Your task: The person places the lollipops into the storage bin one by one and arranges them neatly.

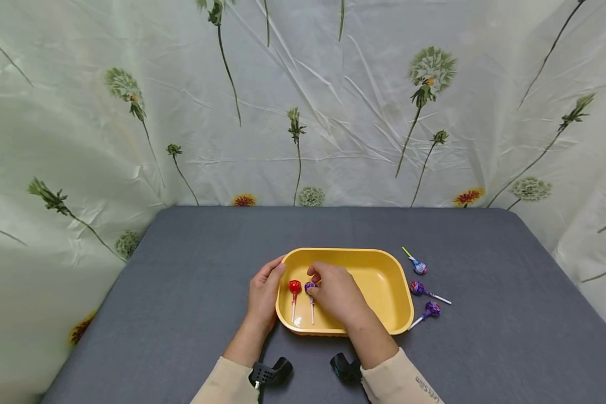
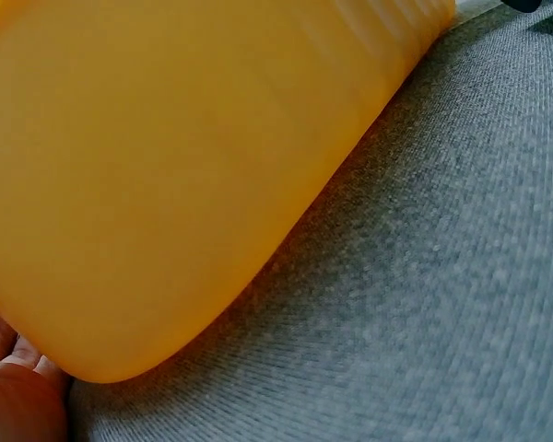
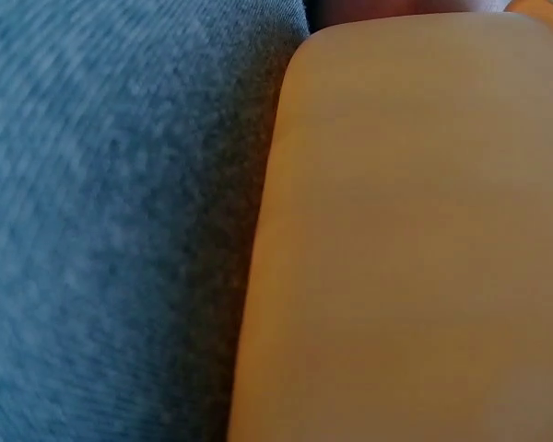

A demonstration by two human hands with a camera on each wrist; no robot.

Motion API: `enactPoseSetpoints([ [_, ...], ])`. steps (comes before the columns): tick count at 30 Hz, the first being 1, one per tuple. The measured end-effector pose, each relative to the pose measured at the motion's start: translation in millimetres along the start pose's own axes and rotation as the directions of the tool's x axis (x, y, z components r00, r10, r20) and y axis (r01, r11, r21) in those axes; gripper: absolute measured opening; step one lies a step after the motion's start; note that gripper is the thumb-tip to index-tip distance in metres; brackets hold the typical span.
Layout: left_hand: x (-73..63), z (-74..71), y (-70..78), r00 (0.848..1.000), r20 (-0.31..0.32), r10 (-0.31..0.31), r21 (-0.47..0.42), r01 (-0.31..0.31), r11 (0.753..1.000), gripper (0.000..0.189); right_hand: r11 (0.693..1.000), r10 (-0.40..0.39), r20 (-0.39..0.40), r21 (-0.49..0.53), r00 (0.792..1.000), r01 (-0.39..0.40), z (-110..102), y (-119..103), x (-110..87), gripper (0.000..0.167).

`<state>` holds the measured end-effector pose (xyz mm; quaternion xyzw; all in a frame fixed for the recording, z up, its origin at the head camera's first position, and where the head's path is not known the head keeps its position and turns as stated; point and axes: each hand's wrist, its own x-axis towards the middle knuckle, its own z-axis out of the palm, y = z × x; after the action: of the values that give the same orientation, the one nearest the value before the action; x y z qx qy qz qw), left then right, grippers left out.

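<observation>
A yellow tray (image 1: 384, 255) sits on the grey cloth-covered table (image 1: 182, 292). A red lollipop (image 1: 294, 287) and a purple lollipop (image 1: 309, 287) lie side by side at the tray's left end. My right hand (image 1: 317, 279) reaches into the tray with its curled fingers pinching the purple lollipop's head. My left hand (image 1: 270, 280) rests with straight fingers against the outside of the tray's left wall. The left wrist view is filled by the tray's outer wall (image 2: 184, 166), with a bit of the left hand (image 2: 14, 396) below it. In the right wrist view only the tray wall (image 3: 415, 239) and cloth (image 3: 111, 221) show.
Three more wrapped lollipops lie on the cloth right of the tray: a blue one (image 1: 418, 266) and two purple ones (image 1: 417, 288) (image 1: 432, 308). A flower-printed sheet (image 1: 303, 101) hangs behind and beside the table. Black wrist mounts (image 1: 270, 371) (image 1: 344, 367) sit near the front.
</observation>
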<state>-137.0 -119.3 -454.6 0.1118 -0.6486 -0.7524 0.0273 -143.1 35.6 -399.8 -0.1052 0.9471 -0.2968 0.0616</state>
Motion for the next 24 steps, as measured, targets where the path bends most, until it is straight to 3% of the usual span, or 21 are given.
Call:
enactPoseSetpoints([
  [8,-2.3,0.6,2.2,1.000,0.006,0.017,-0.019,-0.017,1.000,0.041,0.999,-0.040,0.007,-0.012,0.999,0.040,0.6,0.6,-1.3,0.024],
  [24,-3.6,1.3,1.5,1.000,0.002,0.017,-0.009,-0.017,1.000,0.043,0.999,-0.010,0.006,-0.038,1.000,0.011,2.4,0.8,-2.2,0.024],
])
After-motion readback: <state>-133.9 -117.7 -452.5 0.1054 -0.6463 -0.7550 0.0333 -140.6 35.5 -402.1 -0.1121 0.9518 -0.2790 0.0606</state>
